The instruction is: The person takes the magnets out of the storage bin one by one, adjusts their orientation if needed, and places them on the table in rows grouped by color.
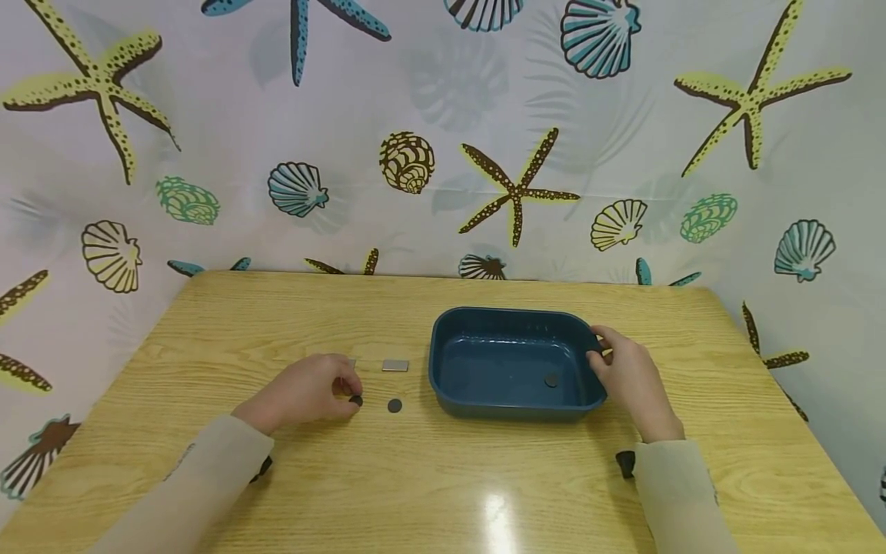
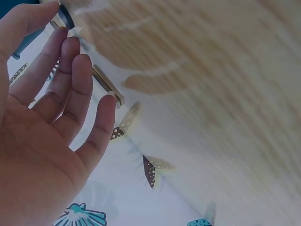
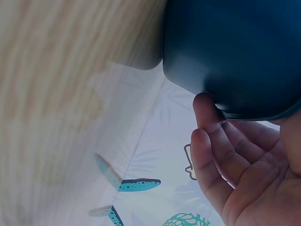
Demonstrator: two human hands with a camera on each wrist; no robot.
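Observation:
At the left of the dark blue plastic tub (image 1: 515, 411), my left hand (image 1: 320, 391) has its thumb and index fingertip at opposite edges of a small dark disc (image 1: 356, 400). The left wrist view shows the disc (image 2: 66, 17) at those two tips, the other fingers loosely bent. My right hand (image 1: 628, 377) grips the tub's right end, thumb at the rim and fingers against the outer wall; from the right wrist, fingertips press beneath the lip of the tub (image 3: 235, 56). Another dark disc (image 1: 394, 405) lies between left hand and tub. A third disc (image 1: 551, 380) lies inside the tub.
A flat grey rectangular piece (image 1: 395, 365) lies on the wooden table (image 1: 443, 477) just left of the tub. A second grey piece (image 1: 352, 362) is partly hidden behind my left hand. A cloth printed with shells and starfish (image 1: 332, 115) hangs behind the table.

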